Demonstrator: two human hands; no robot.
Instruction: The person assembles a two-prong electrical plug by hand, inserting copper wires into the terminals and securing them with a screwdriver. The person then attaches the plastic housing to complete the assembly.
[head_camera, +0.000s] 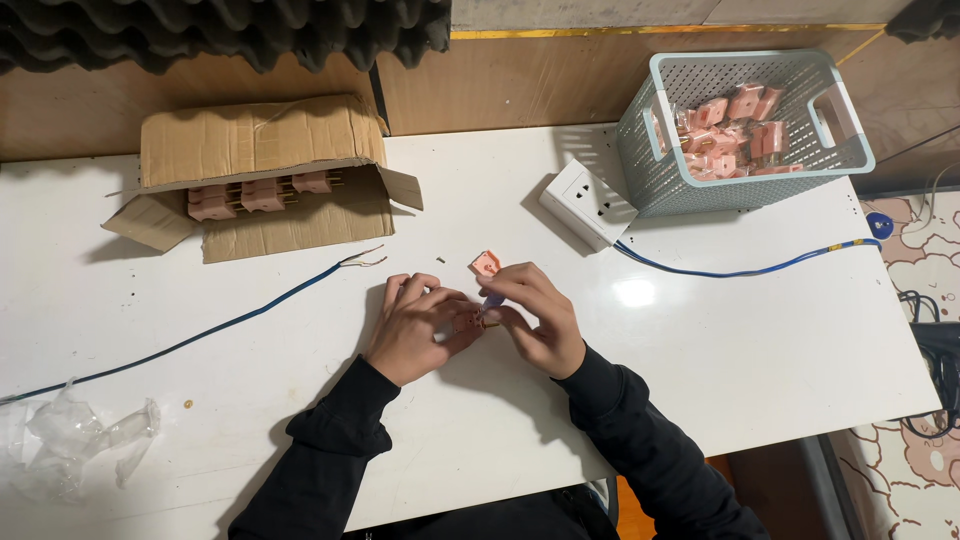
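At frame centre, your left hand (415, 325) closes round a small pink plug body (468, 322), mostly hidden beneath your fingers, while your right hand (535, 318) pinches a slim purple-handled tool (492, 300), probably a screwdriver, though the view is too small to be sure. The tool's long axis runs from upper right down to lower left, its tip aimed into the plug between your hands. Just above your right fingers, a loose pink plug cover (485, 263) lies on the white table (700, 360), its long axis roughly up-and-down in frame. The likely risk: the tip slipping off the plug into your left fingers, or a knuckle nudging the cover away. Left of it, the blue cable (200, 335) ends in bared wires. Farther up sit a white socket (588, 203), a cardboard box (262, 150) of pink plugs upper left, and a pale basket (655, 170) upper right.
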